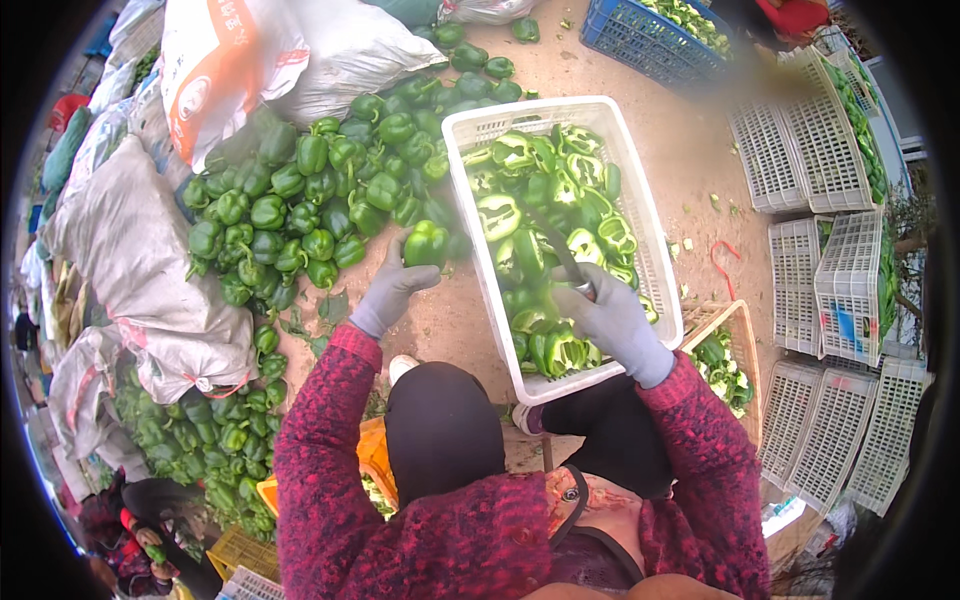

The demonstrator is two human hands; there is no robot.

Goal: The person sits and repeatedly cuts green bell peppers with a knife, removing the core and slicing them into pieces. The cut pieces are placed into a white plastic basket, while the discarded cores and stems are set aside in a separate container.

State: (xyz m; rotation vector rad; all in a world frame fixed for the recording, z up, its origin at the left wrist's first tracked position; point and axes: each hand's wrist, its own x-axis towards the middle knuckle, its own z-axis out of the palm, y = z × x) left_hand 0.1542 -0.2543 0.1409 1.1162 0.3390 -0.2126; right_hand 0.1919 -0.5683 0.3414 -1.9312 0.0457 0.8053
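My left hand (395, 281), in a grey glove, holds a whole green bell pepper (426, 244) between the loose pile and the white crate. A knife (568, 259) is gripped in my gloved right hand (609, 309), its dark blade pointing up and left over the crate. Beneath it, cut green peppers (499, 217), many showing pale insides, fill much of the white plastic crate (670, 281). The crate stands tilted in front of my right leg. To the left, whole green bell peppers (268, 213) lie heaped on the floor.
White woven sacks (161, 277) border the pile. A blue crate (637, 45) stands at the top, a tan crate (746, 352) on the right. Stacked white crates (825, 150) line the far right. An orange crate (379, 446) is by my left leg. Another person (112, 525) is at the lower left.
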